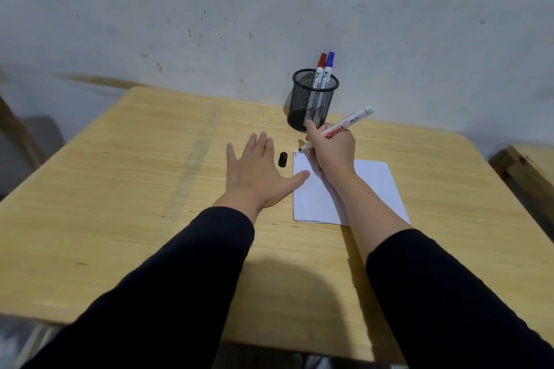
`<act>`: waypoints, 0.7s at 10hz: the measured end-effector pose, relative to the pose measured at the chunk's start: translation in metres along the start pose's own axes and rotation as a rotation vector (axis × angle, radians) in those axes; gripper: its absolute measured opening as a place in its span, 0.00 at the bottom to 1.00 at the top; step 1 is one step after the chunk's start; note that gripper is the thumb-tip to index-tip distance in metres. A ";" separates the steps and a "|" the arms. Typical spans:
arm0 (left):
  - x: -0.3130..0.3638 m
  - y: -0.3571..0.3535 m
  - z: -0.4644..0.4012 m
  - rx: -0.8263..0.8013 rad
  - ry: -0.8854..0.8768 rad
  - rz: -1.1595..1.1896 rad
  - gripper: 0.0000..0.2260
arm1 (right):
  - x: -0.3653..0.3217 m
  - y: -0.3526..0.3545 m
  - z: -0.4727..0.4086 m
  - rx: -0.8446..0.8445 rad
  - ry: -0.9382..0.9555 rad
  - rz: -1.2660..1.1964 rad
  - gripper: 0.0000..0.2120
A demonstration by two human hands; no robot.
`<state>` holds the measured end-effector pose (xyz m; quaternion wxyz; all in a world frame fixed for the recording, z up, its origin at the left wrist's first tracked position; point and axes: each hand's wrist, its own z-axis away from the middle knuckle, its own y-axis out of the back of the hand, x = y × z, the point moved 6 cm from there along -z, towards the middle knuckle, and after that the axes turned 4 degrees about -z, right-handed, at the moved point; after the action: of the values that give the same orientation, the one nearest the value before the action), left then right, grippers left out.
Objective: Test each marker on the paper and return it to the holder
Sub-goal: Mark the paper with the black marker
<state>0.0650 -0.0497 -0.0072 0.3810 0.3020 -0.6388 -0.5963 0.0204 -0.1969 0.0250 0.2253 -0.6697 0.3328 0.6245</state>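
Observation:
My right hand [331, 156] grips an uncapped white marker [349, 123], its black tip touching the far left corner of the white paper [374, 186], where short coloured strokes show. The marker's black cap [282, 159] lies on the table just left of the paper. My left hand [257, 171] rests flat with fingers spread, its thumb on the paper's left edge. Behind my right hand stands a black mesh holder [311, 99] with a red-capped marker [320, 67] and a blue-capped marker [327, 67] upright in it.
Everything sits on a light wooden table [135, 189] pushed against a scuffed grey wall [209, 18]. Another wooden piece of furniture [527, 165] stands beyond the table's right edge. The table's front edge runs close to my sleeves.

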 end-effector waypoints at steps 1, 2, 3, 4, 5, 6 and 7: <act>0.000 0.000 0.000 0.002 0.001 0.000 0.49 | 0.001 -0.001 -0.001 0.009 0.040 0.110 0.15; 0.000 0.000 0.000 -0.003 0.001 0.001 0.48 | 0.003 -0.001 -0.001 0.013 0.041 0.125 0.14; 0.000 0.001 0.001 -0.004 0.001 -0.004 0.48 | 0.002 -0.001 -0.002 0.013 0.055 0.189 0.14; 0.001 0.001 0.001 -0.004 0.002 -0.002 0.48 | 0.003 -0.003 -0.004 0.012 0.061 0.220 0.15; 0.001 0.002 0.001 -0.006 0.004 0.001 0.48 | 0.004 -0.002 -0.005 0.016 0.059 0.232 0.14; 0.000 0.002 0.000 -0.010 0.007 0.003 0.48 | 0.006 -0.003 -0.006 0.009 0.053 0.244 0.12; 0.001 0.001 0.001 -0.007 0.005 0.006 0.48 | 0.008 -0.001 -0.006 0.018 0.026 0.160 0.12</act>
<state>0.0641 -0.0497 -0.0058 0.3855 0.3004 -0.6365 -0.5967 0.0259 -0.2018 0.0180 0.1763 -0.6471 0.3935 0.6287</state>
